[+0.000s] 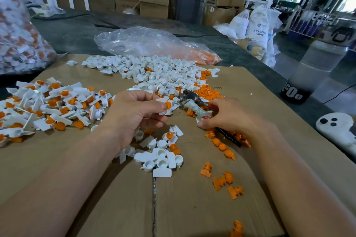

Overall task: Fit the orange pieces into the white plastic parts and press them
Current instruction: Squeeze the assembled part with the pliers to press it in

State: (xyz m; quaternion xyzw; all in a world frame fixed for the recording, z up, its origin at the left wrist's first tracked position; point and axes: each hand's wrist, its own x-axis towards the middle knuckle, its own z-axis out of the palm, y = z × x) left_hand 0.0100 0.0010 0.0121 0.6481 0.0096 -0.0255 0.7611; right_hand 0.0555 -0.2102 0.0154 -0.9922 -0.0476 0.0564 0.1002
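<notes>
The left hand [134,110] pinched a small white plastic tabbed cup [162,101] at its fingertips. A round orange plastic plug [168,105] sat in the cup's mouth, seemingly not yet pressed home. The right hand [229,115] curled round the red handles of taped metal pliers [189,98], their jaws just beyond the left fingertips. Fitting looked done; pressing came next, calling for the jaws to straddle cup and plug squarely.
</notes>
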